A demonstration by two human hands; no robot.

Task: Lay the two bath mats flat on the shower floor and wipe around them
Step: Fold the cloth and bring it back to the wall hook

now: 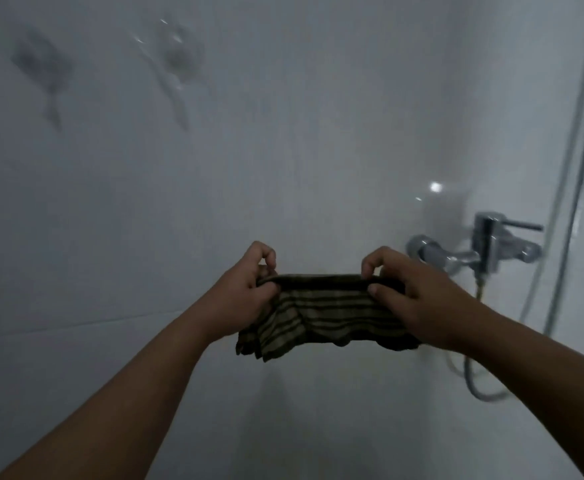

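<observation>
I see both hands pinching a limp striped cloth by its top edge, left hand and right hand, held mid-air before glossy white tile wall. Chrome mixer close right. Possibly woven; blurry.

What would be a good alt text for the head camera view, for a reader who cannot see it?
Two bare hands hold a dark striped cloth stretched between them by its top edge, the left hand and right hand each pinching one end, in front of a white tiled wall. A chrome shower mixer tap with a hose is at the right; two blurred hooks are at upper left.
</observation>
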